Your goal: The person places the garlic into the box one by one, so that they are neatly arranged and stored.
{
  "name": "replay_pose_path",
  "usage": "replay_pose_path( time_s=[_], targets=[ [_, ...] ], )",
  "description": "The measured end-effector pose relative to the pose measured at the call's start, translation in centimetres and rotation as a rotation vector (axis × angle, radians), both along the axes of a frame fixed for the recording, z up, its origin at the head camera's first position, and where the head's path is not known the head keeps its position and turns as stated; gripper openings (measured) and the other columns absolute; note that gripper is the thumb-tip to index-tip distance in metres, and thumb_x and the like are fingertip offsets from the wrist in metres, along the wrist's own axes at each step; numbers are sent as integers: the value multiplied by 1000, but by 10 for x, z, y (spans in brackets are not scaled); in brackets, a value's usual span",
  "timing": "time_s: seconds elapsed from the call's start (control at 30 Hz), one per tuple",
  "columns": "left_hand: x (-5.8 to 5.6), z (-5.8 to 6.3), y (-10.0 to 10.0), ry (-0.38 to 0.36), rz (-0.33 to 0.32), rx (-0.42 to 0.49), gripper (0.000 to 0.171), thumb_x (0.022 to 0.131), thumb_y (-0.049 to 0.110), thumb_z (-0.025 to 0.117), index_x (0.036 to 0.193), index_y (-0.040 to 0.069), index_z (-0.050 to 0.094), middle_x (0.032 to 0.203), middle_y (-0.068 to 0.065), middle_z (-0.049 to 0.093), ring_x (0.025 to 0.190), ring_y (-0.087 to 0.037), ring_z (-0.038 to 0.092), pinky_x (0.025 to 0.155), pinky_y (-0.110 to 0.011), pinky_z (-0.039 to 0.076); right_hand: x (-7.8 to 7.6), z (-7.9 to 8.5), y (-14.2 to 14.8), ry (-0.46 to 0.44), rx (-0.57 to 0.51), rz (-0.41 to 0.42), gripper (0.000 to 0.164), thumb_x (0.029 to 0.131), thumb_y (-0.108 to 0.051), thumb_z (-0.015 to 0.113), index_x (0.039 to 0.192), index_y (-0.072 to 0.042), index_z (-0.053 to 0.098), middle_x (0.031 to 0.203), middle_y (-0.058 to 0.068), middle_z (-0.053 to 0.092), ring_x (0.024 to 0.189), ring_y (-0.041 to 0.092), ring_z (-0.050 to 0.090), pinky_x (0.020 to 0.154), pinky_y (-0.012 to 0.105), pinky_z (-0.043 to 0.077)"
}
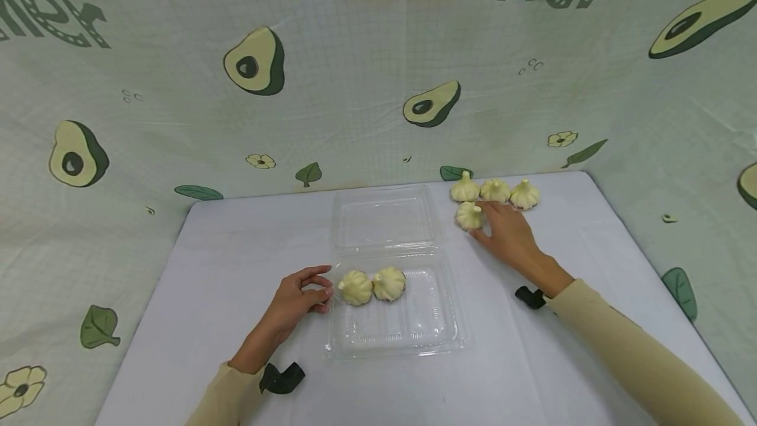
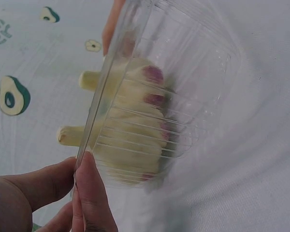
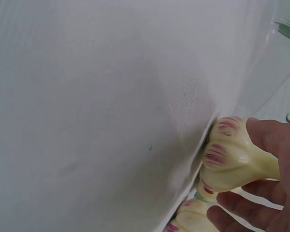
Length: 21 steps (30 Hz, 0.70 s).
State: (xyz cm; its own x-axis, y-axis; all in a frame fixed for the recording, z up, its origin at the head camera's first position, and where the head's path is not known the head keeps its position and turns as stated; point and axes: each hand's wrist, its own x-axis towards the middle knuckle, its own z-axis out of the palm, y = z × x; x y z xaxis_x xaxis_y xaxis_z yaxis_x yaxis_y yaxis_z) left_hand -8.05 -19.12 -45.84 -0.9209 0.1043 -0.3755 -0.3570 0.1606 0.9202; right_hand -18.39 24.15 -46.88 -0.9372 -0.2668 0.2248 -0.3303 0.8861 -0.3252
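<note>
A clear plastic hinged container (image 1: 434,307) lies with its lid (image 1: 384,219) folded back on the table. Two garlic bulbs (image 1: 389,283) sit side by side in its left part, stems up in the left wrist view. My left hand (image 1: 298,298) pinches the container's left rim between thumb and fingers. At the back right, my right hand (image 1: 507,234) holds a garlic bulb (image 3: 227,154), thumb on one side and fingers on the other. Three more garlic bulbs (image 1: 495,190) stand in a row just behind it.
A white cloth (image 1: 248,242) covers the table. Behind and beside it hangs a pale curtain (image 1: 355,71) printed with avocados and leaves. A black wrist-camera piece (image 1: 282,378) shows at the left wrist, and another (image 1: 529,297) at the right.
</note>
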Motion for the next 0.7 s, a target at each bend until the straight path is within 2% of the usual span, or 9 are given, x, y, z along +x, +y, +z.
replay_pose_path(
  time_s=[0.47,0.7],
  targets=[
    [0,1,0,1,-4,0,55,98,-5,70,150,-6,52,113,-13,64,77,-13,69,70,-26,64,-5,2,-8,-34,30,0,62,93,-15,83,141,10,53,138,34,59,125,51,57,101,65,49],
    [0,1,0,2,-4,5,55,98,-5,70,150,-6,52,113,-12,64,77,-13,69,69,-26,64,-7,0,-11,1,32,7,61,90,-14,86,137,9,54,134,33,62,119,51,60,96,64,51]
  ],
)
